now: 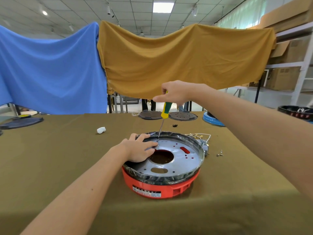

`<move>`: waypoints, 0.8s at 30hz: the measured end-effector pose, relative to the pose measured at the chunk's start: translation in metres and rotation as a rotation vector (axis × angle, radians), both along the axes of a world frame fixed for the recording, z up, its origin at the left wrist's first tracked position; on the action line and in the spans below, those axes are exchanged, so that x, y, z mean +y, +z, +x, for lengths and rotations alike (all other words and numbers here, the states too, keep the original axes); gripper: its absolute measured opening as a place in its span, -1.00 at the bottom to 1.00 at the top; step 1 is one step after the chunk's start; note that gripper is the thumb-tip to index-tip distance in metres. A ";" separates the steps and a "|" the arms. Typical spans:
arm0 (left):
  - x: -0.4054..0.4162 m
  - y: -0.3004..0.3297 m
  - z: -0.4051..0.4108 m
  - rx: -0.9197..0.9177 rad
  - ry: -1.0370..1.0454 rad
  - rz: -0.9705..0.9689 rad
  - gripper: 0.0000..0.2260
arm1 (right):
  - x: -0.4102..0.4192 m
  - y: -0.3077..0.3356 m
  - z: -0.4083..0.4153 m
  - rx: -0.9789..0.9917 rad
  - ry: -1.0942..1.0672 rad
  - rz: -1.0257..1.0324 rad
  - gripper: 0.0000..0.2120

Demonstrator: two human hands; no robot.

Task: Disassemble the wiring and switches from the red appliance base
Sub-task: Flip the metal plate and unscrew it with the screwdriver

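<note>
The right hand [174, 92] is raised above the red base [160, 184], fingers curled round the handle top of a screwdriver [165, 110] whose tip meets the base's metal plate [184, 160]. The left hand [140, 148] lies flat, fingers spread, on the plate's left side. The base sits mid-surface [67, 158], wires [201, 135] at its far right edge.

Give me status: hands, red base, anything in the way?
Right hand grips screwdriver, tip down on silver plate. Left hand flat on the plate, steadying red base. Wires bunched at far rim; nothing blocking.
</note>
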State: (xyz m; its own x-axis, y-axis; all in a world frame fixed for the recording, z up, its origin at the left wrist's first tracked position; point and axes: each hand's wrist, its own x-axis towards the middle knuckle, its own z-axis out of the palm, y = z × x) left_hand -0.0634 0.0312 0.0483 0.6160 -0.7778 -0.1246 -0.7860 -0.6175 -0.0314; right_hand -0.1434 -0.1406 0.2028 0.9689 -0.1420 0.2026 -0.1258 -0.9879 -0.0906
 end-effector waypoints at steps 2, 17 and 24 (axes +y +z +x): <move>0.000 0.000 0.000 0.001 0.000 -0.001 -0.60 | -0.005 0.000 0.000 -0.013 -0.005 -0.012 -0.64; -0.001 0.001 0.001 -0.002 -0.003 0.008 -0.60 | -0.023 -0.005 -0.019 -0.053 0.144 0.271 -0.82; 0.001 0.006 0.005 0.103 -0.030 -0.204 -0.66 | -0.063 -0.039 -0.047 -0.348 0.084 0.734 -0.83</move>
